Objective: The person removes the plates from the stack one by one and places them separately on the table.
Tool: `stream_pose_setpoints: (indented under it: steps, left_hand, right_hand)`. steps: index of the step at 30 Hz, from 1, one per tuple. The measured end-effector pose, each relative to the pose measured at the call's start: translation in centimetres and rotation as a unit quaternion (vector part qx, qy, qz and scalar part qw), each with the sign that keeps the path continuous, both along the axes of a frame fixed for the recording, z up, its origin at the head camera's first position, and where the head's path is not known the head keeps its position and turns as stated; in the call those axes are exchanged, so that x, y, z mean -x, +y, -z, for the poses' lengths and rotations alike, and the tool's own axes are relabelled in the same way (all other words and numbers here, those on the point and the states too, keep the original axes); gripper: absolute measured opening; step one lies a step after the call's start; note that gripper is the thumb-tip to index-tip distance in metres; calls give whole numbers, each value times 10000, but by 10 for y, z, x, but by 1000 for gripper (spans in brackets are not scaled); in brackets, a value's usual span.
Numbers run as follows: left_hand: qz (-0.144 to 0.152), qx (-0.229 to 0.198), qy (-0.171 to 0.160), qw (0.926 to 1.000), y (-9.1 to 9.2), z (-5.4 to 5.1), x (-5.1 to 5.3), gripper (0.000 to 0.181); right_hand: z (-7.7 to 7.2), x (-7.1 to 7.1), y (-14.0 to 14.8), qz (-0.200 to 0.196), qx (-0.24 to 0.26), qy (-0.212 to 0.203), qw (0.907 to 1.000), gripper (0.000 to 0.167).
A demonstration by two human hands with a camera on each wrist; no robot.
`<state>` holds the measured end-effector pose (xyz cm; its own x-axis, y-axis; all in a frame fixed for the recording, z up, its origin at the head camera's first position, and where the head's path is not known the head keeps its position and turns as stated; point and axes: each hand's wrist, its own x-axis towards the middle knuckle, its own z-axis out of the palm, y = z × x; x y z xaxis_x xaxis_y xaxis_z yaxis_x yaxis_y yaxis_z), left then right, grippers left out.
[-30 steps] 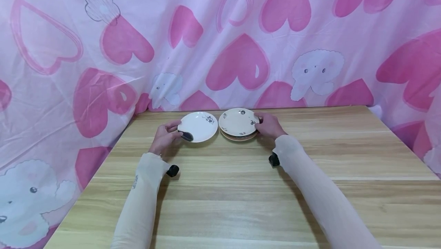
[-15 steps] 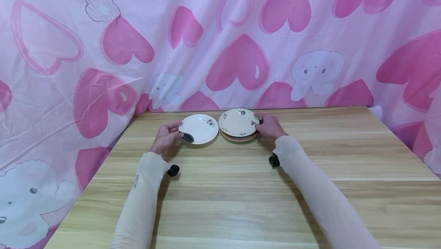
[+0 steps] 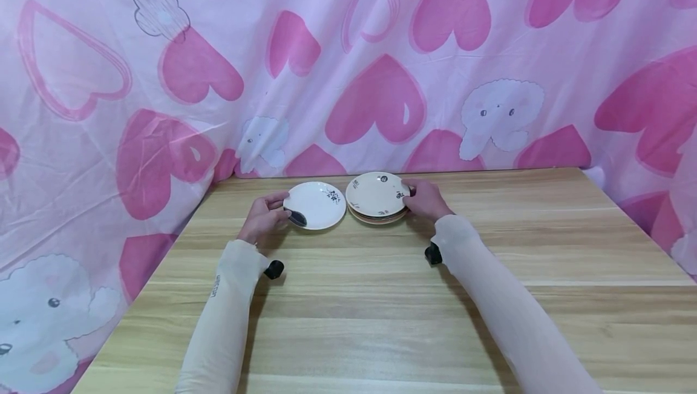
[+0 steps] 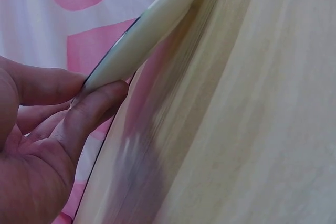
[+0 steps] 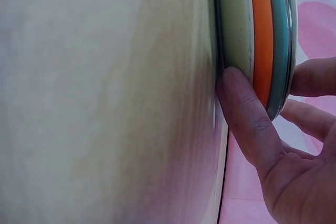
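Observation:
My left hand pinches the left rim of a white plate with a dark patch and a small flower print. In the left wrist view the plate is tilted, its left edge raised off the table, between the thumb and fingers of my hand. Close on its right stands a stack of plates, a cream one with dark prints on top. The right hand grips the stack's right side. The right wrist view shows orange and teal plates among the stack's layers, held by my hand.
The wooden table extends toward me and to the right. Behind it and along its left side hangs a pink curtain with hearts, close behind the plates. A black wrist device sits under the left wrist, another under the right.
The white plate has come slightly down and toward me in the head view, its far side lower, with my left hand still pinching it. The stack and my right hand look unmoved.

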<state>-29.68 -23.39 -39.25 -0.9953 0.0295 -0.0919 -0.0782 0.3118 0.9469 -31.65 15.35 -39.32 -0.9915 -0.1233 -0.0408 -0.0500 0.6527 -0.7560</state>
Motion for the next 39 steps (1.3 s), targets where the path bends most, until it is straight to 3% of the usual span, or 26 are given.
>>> stream_pose_setpoints:
  steps: [8,19,39]
  left_hand:
    - [6,79,-89,9999,1,-3,1,60]
    - [173,928,35,9955,3,-1,8,59]
    - [84,1520,-53,9883,2,2,11,57]
  right_hand:
    - [1,1,1,-50,45,-1,10000,62]
    - [0,-1,0,18,-11,5,10000,61]
    - [0,-1,1,7,-27,13,10000,62]
